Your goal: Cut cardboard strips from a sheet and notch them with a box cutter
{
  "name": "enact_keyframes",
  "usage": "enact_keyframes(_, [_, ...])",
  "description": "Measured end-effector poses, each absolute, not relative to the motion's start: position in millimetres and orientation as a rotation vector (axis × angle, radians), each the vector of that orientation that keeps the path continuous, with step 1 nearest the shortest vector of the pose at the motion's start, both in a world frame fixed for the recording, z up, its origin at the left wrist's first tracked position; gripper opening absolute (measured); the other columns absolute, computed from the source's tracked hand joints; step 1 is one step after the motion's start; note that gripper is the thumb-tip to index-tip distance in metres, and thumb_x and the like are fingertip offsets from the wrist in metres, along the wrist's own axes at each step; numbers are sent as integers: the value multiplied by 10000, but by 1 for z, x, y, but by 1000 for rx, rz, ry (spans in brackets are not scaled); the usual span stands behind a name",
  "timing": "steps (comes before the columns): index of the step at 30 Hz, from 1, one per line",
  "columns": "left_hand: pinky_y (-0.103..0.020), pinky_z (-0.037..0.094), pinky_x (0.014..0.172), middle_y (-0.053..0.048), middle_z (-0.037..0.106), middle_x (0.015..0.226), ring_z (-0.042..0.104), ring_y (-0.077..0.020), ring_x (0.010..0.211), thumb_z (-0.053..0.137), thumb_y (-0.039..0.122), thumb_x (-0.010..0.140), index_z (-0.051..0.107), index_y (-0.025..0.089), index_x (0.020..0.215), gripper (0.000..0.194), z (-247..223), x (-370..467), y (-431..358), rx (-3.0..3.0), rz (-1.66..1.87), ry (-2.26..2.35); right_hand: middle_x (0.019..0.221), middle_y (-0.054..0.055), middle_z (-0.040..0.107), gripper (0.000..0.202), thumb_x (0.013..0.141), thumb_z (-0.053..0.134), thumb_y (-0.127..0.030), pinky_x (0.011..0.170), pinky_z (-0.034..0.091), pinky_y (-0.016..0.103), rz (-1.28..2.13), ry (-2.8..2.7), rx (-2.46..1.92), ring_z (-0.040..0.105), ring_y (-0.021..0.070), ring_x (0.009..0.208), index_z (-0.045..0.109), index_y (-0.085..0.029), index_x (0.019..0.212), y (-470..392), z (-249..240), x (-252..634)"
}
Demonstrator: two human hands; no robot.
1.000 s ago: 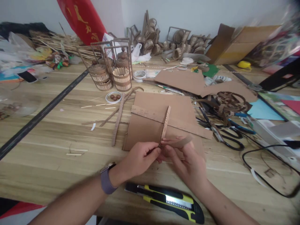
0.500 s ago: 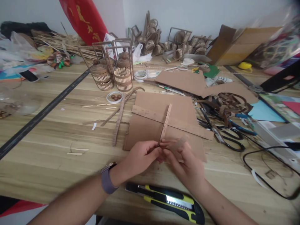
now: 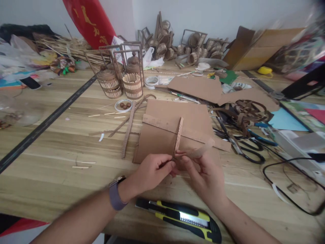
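My left hand (image 3: 154, 171) pinches the near end of a narrow cardboard strip (image 3: 178, 135), which points away from me over a cardboard sheet (image 3: 159, 145). Beside it, my right hand (image 3: 207, 174) is closed on a thin brown strip (image 3: 200, 150) whose blurred free end sticks out to the right. Both sets of fingertips almost meet where the strips come together. A longer flat cardboard strip (image 3: 162, 124) lies across the sheet. Nearer to me than my hands is a yellow and black utility knife (image 3: 182, 218).
Small slatted buckets (image 3: 132, 85) with frames stand at the back left, near a tape ring holding brown beads (image 3: 125, 105). Scissors (image 3: 237, 145), a black cable (image 3: 269, 179) and coiled brown strips (image 3: 251, 113) lie right. An open cardboard box (image 3: 264, 47) is behind.
My right hand has moved slightly right, and the brown strip in it now extends further right. The narrow strip in my left hand has shifted slightly toward me.
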State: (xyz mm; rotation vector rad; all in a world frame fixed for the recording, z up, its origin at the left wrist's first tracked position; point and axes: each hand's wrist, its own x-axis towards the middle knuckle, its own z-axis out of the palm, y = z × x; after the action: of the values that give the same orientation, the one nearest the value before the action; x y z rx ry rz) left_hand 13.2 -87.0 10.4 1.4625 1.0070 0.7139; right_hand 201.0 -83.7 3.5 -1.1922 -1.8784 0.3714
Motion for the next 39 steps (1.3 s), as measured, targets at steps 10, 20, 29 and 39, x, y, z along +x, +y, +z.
enact_keyframes(10, [-263, 524, 735, -78, 742, 863, 700, -189, 814, 539, 501, 960, 682, 130, 953, 397, 8, 13, -85, 1382, 736, 974, 944, 47, 784, 91, 965, 576, -238, 738, 617, 349, 301, -1974, -997, 755, 205, 887, 658, -267, 991, -85, 4, 199])
enact_keyframes(20, [-257, 527, 716, -67, 747, 830, 714, -187, 784, 492, 398, 978, 653, 154, 873, 311, 9, 14, -84, 1427, 740, 1012, 976, 39, 785, 110, 950, 592, -172, 835, 576, 388, 165, -2093, -925, 745, 217, 974, 633, -258, 1004, -79, 5, 198])
enact_keyframes(29, [-256, 557, 731, -75, 768, 822, 744, -187, 792, 491, 348, 972, 667, 144, 866, 290, 12, 12, -85, 1413, 670, 982, 940, 35, 787, 131, 982, 554, -327, 663, 593, 299, 444, -1848, -1184, 750, 190, 831, 670, -266, 983, -84, 4, 200])
enact_keyframes(39, [-262, 536, 722, -67, 728, 825, 695, -178, 773, 550, 489, 956, 678, 130, 912, 383, 5, 12, -83, 1303, 767, 933, 959, 36, 784, 46, 937, 623, -223, 784, 582, 368, 272, -2017, -961, 746, 213, 921, 644, -264, 941, -82, 4, 197])
